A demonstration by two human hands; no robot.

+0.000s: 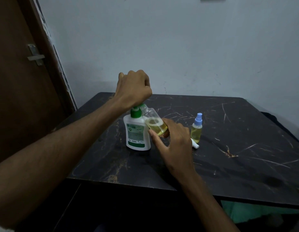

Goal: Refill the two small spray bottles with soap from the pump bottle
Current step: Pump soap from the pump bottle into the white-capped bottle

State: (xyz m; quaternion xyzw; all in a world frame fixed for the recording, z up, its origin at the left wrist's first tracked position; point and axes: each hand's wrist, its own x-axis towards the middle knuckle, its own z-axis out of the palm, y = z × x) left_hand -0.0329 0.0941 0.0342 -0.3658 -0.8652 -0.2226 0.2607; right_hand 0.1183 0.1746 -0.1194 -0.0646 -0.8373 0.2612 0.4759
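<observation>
A white pump bottle [137,133] with a green collar stands on the dark marble table [229,156]. My left hand [133,87] sits on top of it, fingers curled over the green pump head, which is mostly hidden. My right hand [172,141] holds an uncapped clear spray bottle [153,122] tilted, its neck under the pump spout; yellow soap fills its lower part. A second small spray bottle [196,129] with a blue sprayer cap stands upright to the right, holding yellow liquid. A loose white sprayer cap [195,144] lies on the table at its base.
A grey wall runs behind the table. A brown door [19,81] with a metal latch stands at the left. The table's front edge is near me, with a dark gap and some green cloth [245,213] below it.
</observation>
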